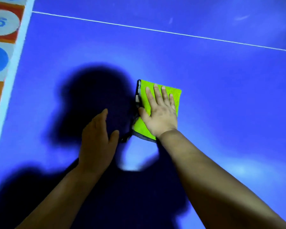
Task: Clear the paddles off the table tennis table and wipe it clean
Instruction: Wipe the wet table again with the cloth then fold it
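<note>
I am in the wiping step, as I judge it: no paddle shows on the part of the table tennis table (229, 100) that I can see, so the clearing seems done here, although the rest of the table is out of view. My right hand (160, 111) lies flat on the folded green cloth (176, 95), with the fingers straight and a little spread and the palm pressing down, not gripping. The cloth is on the blue surface about in the middle of the view, on the near side of the white line (155, 30) and well apart from it; a dark border shows along its left edge and near corner. My left hand (97, 142) is just to the left of the cloth, open with the fingers straight and together, holding nothing. Whether it touches the table or only hangs above it I cannot tell, because my shadow covers that place. At the far left, beyond the pale table edge (12, 71), I see a coloured floor mat with numbers (2, 22). For the next move I think I must push the cloth in long strokes with even pressure — toward the white line and to the right, where pale smears show on the far part — and hold the palm flat so the folded cloth does not open or bunch.
</note>
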The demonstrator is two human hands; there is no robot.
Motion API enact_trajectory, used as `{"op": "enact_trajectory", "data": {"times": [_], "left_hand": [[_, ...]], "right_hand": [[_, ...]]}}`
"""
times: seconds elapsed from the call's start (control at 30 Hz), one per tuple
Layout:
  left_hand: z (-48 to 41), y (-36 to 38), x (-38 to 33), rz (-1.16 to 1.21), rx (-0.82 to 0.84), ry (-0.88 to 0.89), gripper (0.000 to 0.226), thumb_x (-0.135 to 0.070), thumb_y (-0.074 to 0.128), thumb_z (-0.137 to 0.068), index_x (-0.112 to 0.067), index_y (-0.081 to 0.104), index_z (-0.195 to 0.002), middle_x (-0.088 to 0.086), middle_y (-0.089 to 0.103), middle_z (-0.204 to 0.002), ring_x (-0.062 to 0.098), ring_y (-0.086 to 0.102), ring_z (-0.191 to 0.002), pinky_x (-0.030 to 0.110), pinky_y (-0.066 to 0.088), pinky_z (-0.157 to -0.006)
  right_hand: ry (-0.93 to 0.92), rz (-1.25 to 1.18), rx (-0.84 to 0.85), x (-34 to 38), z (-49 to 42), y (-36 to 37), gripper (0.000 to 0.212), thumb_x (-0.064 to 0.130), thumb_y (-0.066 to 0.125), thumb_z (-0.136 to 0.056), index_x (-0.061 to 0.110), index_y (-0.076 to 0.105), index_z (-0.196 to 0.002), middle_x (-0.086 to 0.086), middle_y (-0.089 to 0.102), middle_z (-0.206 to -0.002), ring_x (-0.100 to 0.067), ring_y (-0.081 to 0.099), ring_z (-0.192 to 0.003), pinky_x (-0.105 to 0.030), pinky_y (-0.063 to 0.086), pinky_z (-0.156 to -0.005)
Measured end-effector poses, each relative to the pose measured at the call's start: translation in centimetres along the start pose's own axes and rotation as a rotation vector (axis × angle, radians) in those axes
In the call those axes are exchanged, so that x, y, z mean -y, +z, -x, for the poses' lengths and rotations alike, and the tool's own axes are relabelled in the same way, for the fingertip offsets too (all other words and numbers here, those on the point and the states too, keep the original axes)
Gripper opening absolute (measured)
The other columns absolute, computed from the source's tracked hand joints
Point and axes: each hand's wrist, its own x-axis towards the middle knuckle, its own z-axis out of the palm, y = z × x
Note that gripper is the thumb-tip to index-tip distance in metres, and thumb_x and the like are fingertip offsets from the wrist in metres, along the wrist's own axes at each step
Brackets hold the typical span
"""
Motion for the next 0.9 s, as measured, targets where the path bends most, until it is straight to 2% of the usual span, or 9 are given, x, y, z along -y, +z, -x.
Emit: {"op": "enact_trajectory", "data": {"times": [0.13, 0.23, 0.33, 0.47, 0.57, 0.67, 0.9], "left_hand": [[-1.5, 3.3, -2.9, -0.002, 0.061, 0.096, 0.066, -0.033, 0.042, -0.077, 0.004, 0.043, -0.133, 0.023, 0.054, -0.125, 0.039, 0.053, -0.113, 0.043, 0.037, -0.098], [-2.4, 4.4, -3.7, 0.017, 0.053, 0.119, 0.065, -0.031, 0.042, -0.078, 0.004, 0.044, -0.132, 0.023, 0.054, -0.126, 0.038, 0.053, -0.114, 0.041, 0.036, -0.099], [-2.8, 4.5, -3.7, 0.062, 0.034, 0.089, 0.061, -0.024, 0.05, -0.078, 0.002, 0.043, -0.133, 0.021, 0.053, -0.128, 0.036, 0.051, -0.116, 0.04, 0.035, -0.102], [-3.0, 3.8, -3.0, 0.095, 0.047, 0.036, 0.062, -0.02, 0.053, -0.076, 0.0, 0.044, -0.134, 0.019, 0.052, -0.131, 0.035, 0.049, -0.119, 0.041, 0.035, -0.104], [-3.4, 2.5, -1.4, 0.086, 0.017, 0.036, 0.059, -0.018, 0.054, -0.076, 0.001, 0.047, -0.132, 0.019, 0.054, -0.128, 0.035, 0.051, -0.117, 0.035, 0.031, -0.102], [-4.2, 0.2, 0.8, 0.096, -0.08, 0.022, 0.053, -0.016, 0.055, -0.076, -0.002, 0.05, -0.128, 0.017, 0.056, -0.125, 0.032, 0.05, -0.114, 0.031, 0.028, -0.1], [-5.8, -7.1, 9.2, 0.021, -0.299, -0.06, 0.041, -0.012, 0.057, -0.073, -0.003, 0.058, -0.113, 0.017, 0.057, -0.11, 0.031, 0.046, -0.107, 0.038, 0.032, -0.095]], "right_hand": [[0.148, -0.022, -0.044, -7.0, 0.6, -0.8, 0.08, 0.065, 0.017, -0.08, 0.032, 0.015, -0.154, 0.001, 0.009, -0.162, -0.022, 0.0, -0.15, -0.041, -0.006, -0.12], [0.316, 0.0, -0.019, -10.3, 1.0, -1.5, 0.077, 0.068, 0.021, -0.083, 0.038, 0.011, -0.153, 0.005, 0.003, -0.163, -0.026, -0.01, -0.149, -0.049, -0.01, -0.118], [0.395, 0.045, 0.041, -10.1, 0.7, -1.6, 0.073, 0.07, 0.028, -0.089, 0.043, 0.003, -0.152, 0.008, -0.005, -0.162, -0.029, -0.018, -0.147, -0.057, -0.015, -0.113], [0.433, 0.057, 0.081, -8.2, 0.6, -1.8, 0.074, 0.07, 0.023, -0.09, 0.041, -0.004, -0.152, 0.006, -0.012, -0.162, -0.028, -0.019, -0.147, -0.061, -0.011, -0.114], [0.392, 0.082, 0.09, -5.0, 0.6, -1.4, 0.079, 0.074, 0.009, -0.085, 0.037, -0.006, -0.152, 0.005, -0.014, -0.161, -0.028, -0.018, -0.147, -0.061, -0.009, -0.114], [0.295, 0.122, 0.094, 0.2, -0.1, -0.7, 0.085, 0.073, -0.003, -0.077, 0.035, -0.009, -0.152, 0.002, -0.014, -0.162, -0.031, -0.018, -0.147, -0.062, -0.009, -0.114], [0.05, 0.139, 0.104, 12.7, -3.6, 1.0, 0.081, 0.071, 0.001, -0.081, 0.034, -0.008, -0.153, -0.001, -0.012, -0.162, -0.036, -0.02, -0.145, -0.065, -0.012, -0.111]]}}
